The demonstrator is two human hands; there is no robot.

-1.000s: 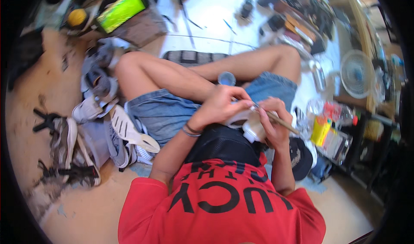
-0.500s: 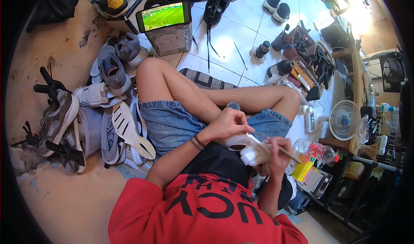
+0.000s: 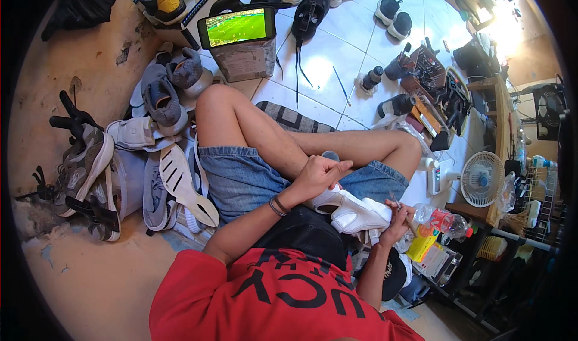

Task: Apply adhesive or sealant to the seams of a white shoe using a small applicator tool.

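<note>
A white shoe lies across my lap, its opening toward my left hand. My left hand is closed above the shoe's opening, fingers curled with the thumb along them; what it grips, if anything, cannot be made out. At the shoe's other end, my right hand is closed round a slim tool with a wooden handle, which looks like an awl; its thin tip points up past the fingers and the handle is mostly hidden. A small round cup-like thing shows just behind my left hand.
Shoes and loose soles are heaped at my left. Ahead, a phone showing a football match leans on a wrapped box. To the right are a toolbox, a white fan, a plastic bottle and a dark bottle.
My hands have moved apart: the right one drew back from over the shoe to its right end, the left turned over slightly. More of the white shoe shows. The whole view shifted a little.
</note>
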